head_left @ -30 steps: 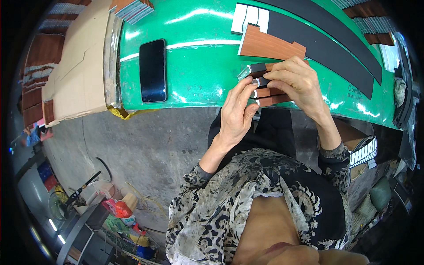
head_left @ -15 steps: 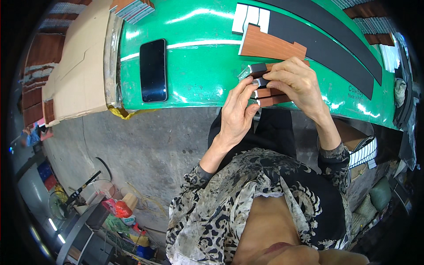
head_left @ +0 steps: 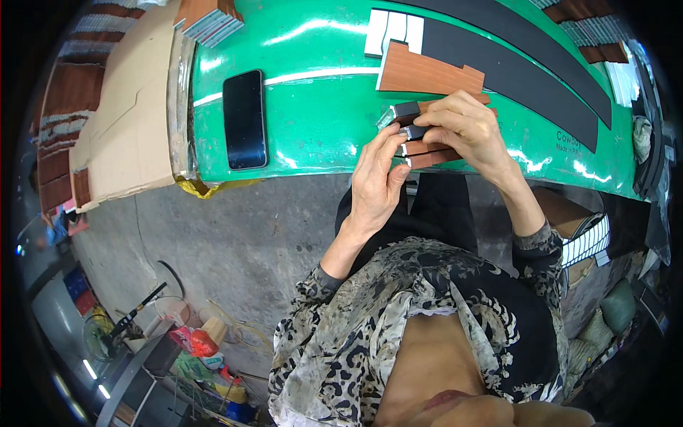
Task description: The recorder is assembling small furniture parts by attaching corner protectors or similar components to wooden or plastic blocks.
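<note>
Both my hands work close together over a small group of short wood-grain strips near the table's front edge. My left hand is closed at the left ends of these strips, thumb on the near side and fingers on the far side. With thumb and fingers, my right hand pinches a small black piece lying across the group. Left fingertips touch that piece's left end. Just beyond it is another strip with a black end cover and a clear, shiny tip. My right fingers hide part of the strips.
A notched wood-grain panel and long curved black strips lie beyond my hands on the green table. White pieces sit beside them. Left are a phone, a cardboard sheet and a stack of wood-grain pieces.
The view has shifted slightly. Both hands keep nearly the same grip at the strips, and the small black piece stays between my fingers.
</note>
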### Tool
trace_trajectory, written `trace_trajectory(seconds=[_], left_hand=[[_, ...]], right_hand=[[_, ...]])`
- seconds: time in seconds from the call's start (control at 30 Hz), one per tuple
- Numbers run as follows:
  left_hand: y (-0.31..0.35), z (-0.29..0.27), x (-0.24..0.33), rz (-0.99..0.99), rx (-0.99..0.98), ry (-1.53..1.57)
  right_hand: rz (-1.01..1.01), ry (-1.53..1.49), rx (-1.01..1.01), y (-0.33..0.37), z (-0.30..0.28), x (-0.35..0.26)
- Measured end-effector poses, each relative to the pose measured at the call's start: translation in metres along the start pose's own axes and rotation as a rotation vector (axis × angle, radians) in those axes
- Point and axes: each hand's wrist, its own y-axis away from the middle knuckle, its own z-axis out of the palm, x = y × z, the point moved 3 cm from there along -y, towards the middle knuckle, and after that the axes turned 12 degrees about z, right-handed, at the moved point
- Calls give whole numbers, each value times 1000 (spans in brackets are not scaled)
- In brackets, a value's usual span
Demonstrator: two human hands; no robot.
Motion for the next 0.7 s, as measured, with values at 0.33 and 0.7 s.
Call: trace_trajectory(seconds=[0.33,0.7], left_hand=[[-1,-1,1,25,31,-36],[-18,0,11,254,-125,-370]], right_hand=[[14,4,88,17,-8,5],[5,-54,89,12,-14,10]])
